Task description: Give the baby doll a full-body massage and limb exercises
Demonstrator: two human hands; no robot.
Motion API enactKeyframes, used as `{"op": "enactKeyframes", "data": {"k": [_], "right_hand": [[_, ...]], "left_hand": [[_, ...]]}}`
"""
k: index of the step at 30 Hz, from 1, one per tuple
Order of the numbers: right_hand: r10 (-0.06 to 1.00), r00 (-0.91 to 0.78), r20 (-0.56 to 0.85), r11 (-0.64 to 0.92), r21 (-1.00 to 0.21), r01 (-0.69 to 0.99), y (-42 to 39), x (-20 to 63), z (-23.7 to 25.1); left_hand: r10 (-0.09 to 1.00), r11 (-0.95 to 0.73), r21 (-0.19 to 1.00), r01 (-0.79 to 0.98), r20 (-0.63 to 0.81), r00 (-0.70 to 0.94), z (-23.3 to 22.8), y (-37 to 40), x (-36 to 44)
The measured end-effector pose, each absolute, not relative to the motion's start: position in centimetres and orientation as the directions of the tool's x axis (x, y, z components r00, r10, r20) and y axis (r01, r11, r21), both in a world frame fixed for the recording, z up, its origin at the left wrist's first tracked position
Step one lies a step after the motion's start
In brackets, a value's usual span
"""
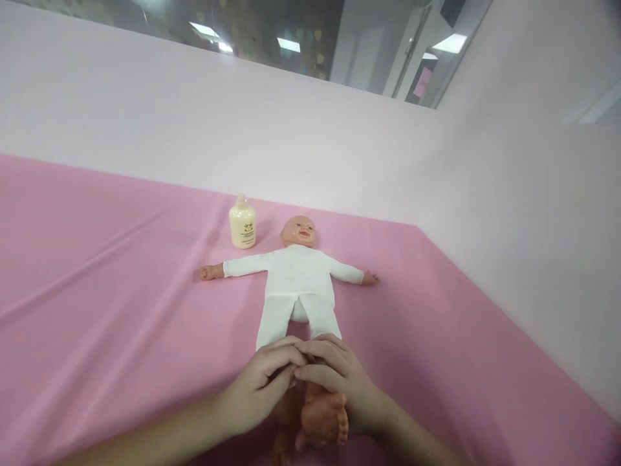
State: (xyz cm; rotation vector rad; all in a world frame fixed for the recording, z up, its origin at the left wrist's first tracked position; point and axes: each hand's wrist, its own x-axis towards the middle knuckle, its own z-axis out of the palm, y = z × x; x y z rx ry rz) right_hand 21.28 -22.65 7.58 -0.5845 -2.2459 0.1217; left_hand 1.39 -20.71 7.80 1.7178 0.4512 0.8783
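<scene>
Your left hand [264, 382] and right hand [339, 378] clasp the doll [297, 278] at its ankles; it lies face-up, head pointing away from you.

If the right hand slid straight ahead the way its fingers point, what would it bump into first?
The right hand points left, across the doll's ankles, and its fingertips already meet the left hand. So it would probably press into the left hand first, though depth is hard to judge here.
</scene>
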Motion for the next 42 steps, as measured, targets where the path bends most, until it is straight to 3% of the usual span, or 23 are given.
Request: {"op": "enactKeyframes", "data": {"k": [8, 21, 34, 42], "right_hand": [[0.452, -0.582, 0.676, 0.886, -0.262, 0.384, -22.63, 21.42, 7.23], [0.47, -0.624, 0.625, 0.883, -0.326, 0.339, -22.49, 21.56, 7.23], [0.443, -0.642, 0.626, 0.896, -0.299, 0.328, -22.25, 21.68, 6.96], [0.494, -0.653, 0.574, 0.869, -0.358, 0.342, -22.64, 21.72, 7.22]], "left_hand": [[0.668, -0.282, 0.947, -0.155, 0.31, 0.676, 8.07, -20.51, 1.29], [0.683, -0.344, 0.934, -0.092, 0.316, 0.658, 7.98, -20.53, 1.43], [0.682, -0.356, 0.932, -0.075, 0.314, 0.66, 8.0, -20.58, 1.38], [0.671, -0.389, 0.919, -0.063, 0.33, 0.664, 7.66, -20.49, 1.3]]}}
